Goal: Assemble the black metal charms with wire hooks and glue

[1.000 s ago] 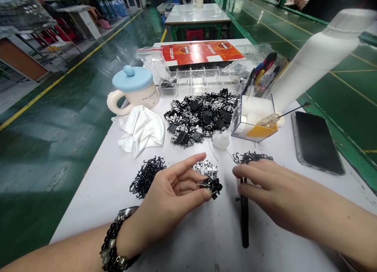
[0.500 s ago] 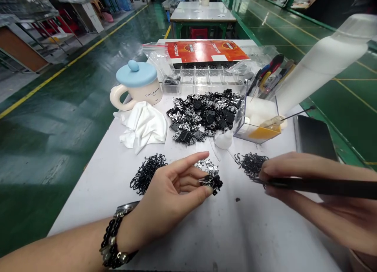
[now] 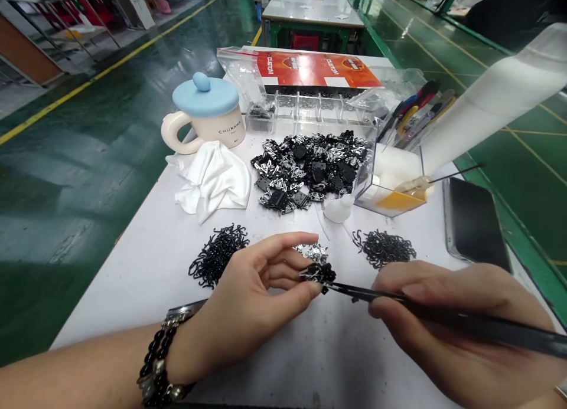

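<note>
Head view: the left hand (image 3: 248, 297) pinches a small black-and-silver metal clip cluster (image 3: 319, 273) between thumb and fingers above the desk (image 3: 124, 303); the right hand (image 3: 447, 332) grips black tweezers (image 3: 398, 304), tips at the cluster, both held steady.

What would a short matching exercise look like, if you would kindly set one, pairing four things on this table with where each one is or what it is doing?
Things:
1. Left hand
2. Right hand
3. Blue-lidded mug
4. Smartphone

Places or states:
A. Gripping a thin black tool
B. Behind the crumpled white cloth
C. Pinching a black metal cluster
D. Right of the clear box

Pairs: 1-C, 2-A, 3-B, 4-D
</note>
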The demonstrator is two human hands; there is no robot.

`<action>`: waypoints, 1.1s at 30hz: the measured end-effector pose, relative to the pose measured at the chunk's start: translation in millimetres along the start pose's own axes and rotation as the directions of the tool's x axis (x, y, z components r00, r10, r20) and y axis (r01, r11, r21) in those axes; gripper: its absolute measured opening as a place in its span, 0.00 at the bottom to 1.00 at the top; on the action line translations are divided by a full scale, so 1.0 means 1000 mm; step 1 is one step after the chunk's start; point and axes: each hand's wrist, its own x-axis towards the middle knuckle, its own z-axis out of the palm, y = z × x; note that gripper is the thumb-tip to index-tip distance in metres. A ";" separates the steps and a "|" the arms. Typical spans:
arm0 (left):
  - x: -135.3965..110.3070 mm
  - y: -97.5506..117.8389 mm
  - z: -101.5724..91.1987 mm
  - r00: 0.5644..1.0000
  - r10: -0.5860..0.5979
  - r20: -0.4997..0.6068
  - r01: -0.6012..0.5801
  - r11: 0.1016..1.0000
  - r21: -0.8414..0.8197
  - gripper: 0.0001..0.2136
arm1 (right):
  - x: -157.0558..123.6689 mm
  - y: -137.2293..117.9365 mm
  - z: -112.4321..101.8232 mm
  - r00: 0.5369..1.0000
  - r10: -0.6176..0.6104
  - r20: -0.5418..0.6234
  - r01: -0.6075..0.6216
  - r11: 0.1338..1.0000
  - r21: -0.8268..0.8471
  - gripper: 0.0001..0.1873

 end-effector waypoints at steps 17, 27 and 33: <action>-0.001 -0.001 0.002 0.998 0.054 0.016 -0.055 0.998 0.033 0.17 | 0.001 0.011 0.007 0.995 0.101 0.001 -0.099 0.973 0.209 0.15; -0.003 -0.001 0.001 0.996 0.086 0.016 -0.086 0.995 0.049 0.16 | -0.003 0.012 0.010 0.963 0.265 0.048 -0.262 0.881 0.395 0.10; -0.001 0.000 0.001 0.999 0.039 0.026 -0.039 0.999 -0.001 0.16 | -0.005 0.013 0.007 0.983 0.172 0.068 -0.185 0.913 0.364 0.12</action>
